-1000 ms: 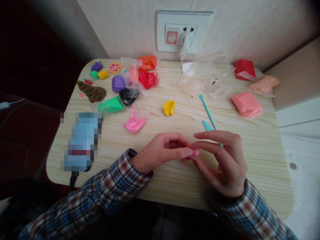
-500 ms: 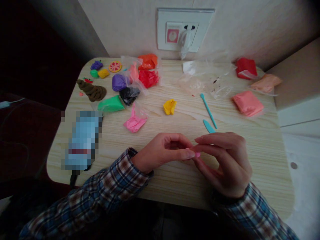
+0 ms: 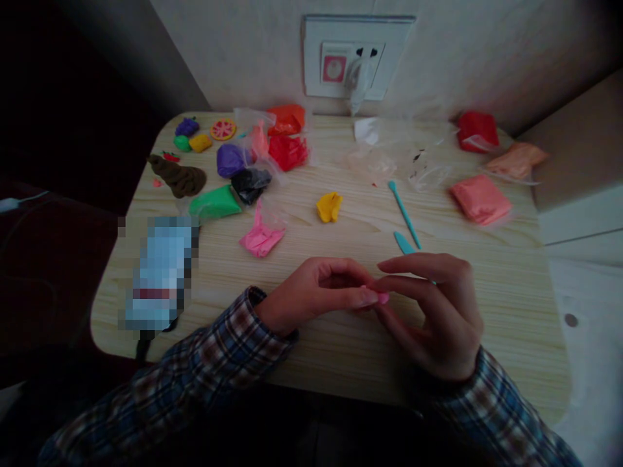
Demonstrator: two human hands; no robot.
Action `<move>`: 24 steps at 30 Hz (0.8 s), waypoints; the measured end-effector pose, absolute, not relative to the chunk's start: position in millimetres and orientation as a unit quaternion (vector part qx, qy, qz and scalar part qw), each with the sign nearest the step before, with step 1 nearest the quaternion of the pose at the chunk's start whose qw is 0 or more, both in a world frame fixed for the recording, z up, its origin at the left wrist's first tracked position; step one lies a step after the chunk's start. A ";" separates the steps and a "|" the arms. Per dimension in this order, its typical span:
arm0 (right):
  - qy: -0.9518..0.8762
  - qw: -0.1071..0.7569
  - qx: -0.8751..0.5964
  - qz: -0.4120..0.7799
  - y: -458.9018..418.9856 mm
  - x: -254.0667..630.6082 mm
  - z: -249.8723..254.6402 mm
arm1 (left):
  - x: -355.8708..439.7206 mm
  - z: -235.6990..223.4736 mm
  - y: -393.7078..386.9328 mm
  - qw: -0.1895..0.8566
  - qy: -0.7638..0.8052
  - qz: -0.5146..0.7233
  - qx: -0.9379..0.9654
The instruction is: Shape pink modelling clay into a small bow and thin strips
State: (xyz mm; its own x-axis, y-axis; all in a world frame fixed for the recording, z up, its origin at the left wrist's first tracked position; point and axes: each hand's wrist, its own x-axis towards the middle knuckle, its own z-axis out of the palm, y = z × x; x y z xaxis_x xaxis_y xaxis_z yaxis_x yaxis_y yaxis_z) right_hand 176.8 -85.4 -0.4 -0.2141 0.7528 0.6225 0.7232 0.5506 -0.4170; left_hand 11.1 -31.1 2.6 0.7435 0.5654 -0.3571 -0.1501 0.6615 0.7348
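Note:
Between my fingertips, over the front of the table, is a small lump of pink modelling clay [image 3: 383,298], mostly covered by the fingers. My left hand [image 3: 324,288] pinches it between thumb and forefinger. From the other side, the thumb and forefinger of my right hand [image 3: 433,308] close on the same lump, its other fingers bent above. Just beyond my right hand lie a blue clay knife [image 3: 403,243], partly hidden by it, and a thin blue modelling tool [image 3: 405,215]. A yellow piece of clay [image 3: 329,207] and a pink clay packet [image 3: 263,239] rest farther back.
Packets of green [image 3: 215,202], black [image 3: 250,185], purple [image 3: 232,160] and red clay [image 3: 289,152] cluster back left, near a brown coiled clay piece [image 3: 180,178]. A blurred phone [image 3: 163,272] lies left. Clear plastic wrappers [image 3: 389,159] and a salmon packet [image 3: 481,199] are at right.
My right hand's upper fingers have lifted slightly and shifted a little left, showing more of the pink lump. My left hand stays nearly still. The view has shifted very slightly.

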 end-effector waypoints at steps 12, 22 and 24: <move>-0.777 0.419 -0.469 0.018 -85.0 176.6 -0.9 | 10.6 2.1 -29.0 0.856 0.300 0.202 0.369; -0.772 0.433 -0.465 0.010 -86.8 176.0 -0.7 | 11.0 1.8 -30.3 0.855 0.303 0.197 0.372; -0.772 0.427 -0.470 0.014 -86.9 176.0 -0.6 | 10.8 2.5 -30.5 0.856 0.300 0.199 0.371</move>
State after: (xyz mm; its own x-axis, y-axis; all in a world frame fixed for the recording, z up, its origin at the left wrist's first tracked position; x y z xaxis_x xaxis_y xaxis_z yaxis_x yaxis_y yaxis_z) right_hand 176.0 -86.9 -0.6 -0.1933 0.7388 0.6456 0.7144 0.5570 -0.4236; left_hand 10.8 -30.5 2.5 0.7410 0.5634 -0.3654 -0.1194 0.6460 0.7540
